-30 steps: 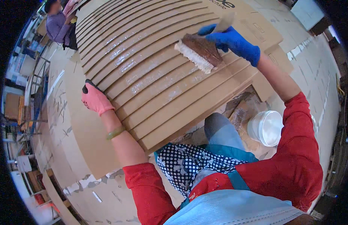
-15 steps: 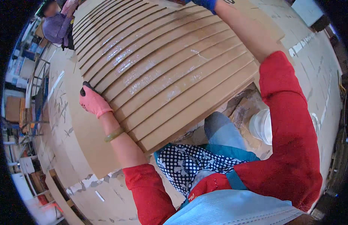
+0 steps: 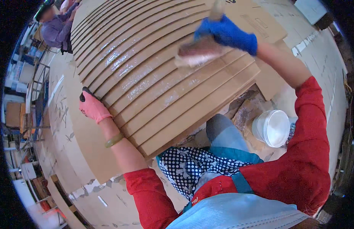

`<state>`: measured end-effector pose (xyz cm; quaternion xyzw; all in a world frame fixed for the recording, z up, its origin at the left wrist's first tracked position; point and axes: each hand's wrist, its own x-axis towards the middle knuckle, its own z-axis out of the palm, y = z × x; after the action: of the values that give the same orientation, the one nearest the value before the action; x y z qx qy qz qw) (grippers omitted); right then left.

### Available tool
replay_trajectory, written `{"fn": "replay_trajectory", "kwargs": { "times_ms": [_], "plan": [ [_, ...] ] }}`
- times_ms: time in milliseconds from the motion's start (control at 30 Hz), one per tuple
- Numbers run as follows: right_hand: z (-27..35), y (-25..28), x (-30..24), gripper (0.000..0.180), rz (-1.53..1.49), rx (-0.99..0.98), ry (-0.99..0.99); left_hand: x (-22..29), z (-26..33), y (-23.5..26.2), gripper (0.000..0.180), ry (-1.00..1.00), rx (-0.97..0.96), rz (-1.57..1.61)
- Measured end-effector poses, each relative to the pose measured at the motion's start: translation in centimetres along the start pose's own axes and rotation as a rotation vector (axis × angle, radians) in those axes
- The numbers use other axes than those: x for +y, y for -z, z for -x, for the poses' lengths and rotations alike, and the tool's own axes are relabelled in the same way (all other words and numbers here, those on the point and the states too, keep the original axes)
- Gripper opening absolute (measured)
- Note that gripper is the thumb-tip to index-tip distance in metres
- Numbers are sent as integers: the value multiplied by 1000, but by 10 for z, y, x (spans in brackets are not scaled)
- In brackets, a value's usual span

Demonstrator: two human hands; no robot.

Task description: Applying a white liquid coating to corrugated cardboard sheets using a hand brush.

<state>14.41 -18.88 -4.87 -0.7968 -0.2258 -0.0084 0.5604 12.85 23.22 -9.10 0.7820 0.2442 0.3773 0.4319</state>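
Observation:
Overlapping brown cardboard sheets (image 3: 165,110) lie fanned out like steps in front of me, with wet, shiny white smears across their middle. My left hand (image 3: 94,107), in a pink glove with dark fingertips, is closed on their left edge. Over the right part of the sheets, my right hand (image 3: 232,35) in a blue glove grips a wide brush (image 3: 198,52). Its handle points up and away, and its pale wet bristles face the cardboard. Motion blurs the brush, so I cannot tell whether the bristles touch the sheets.
A white bucket (image 3: 269,128) stands to my right, beside my knee. Flat cardboard (image 3: 257,23) with printing extends at the far right. Another person (image 3: 57,32) is at the far left edge of the sheets. Metal racks (image 3: 34,97) with goods line the left side.
My right hand has come back from the far edge toward me, bringing the brush into view over the sheets. The bucket is now uncovered by my arm. My left hand has barely moved.

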Motion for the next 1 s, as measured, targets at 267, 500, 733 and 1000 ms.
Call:
{"fn": "replay_trajectory", "kwargs": {
  "times_ms": [267, 500, 733, 1000],
  "plan": [
    [-151, 21, -4, 16, -156, 439, -43, 2, 6, -13, 36, -84, 4, 111],
    [-78, -3, 49, 9, -249, -126, -225, -12, -7, 5, 46, 14, -38, 33],
    [-137, 4, -6, 4, 739, -177, 393, -6, 0, 0, 41, 25, -6, -8],
    [-139, -59, 35, 6, 149, -205, 366, -17, -8, 4, 42, 22, 15, -20]
  ]
}}
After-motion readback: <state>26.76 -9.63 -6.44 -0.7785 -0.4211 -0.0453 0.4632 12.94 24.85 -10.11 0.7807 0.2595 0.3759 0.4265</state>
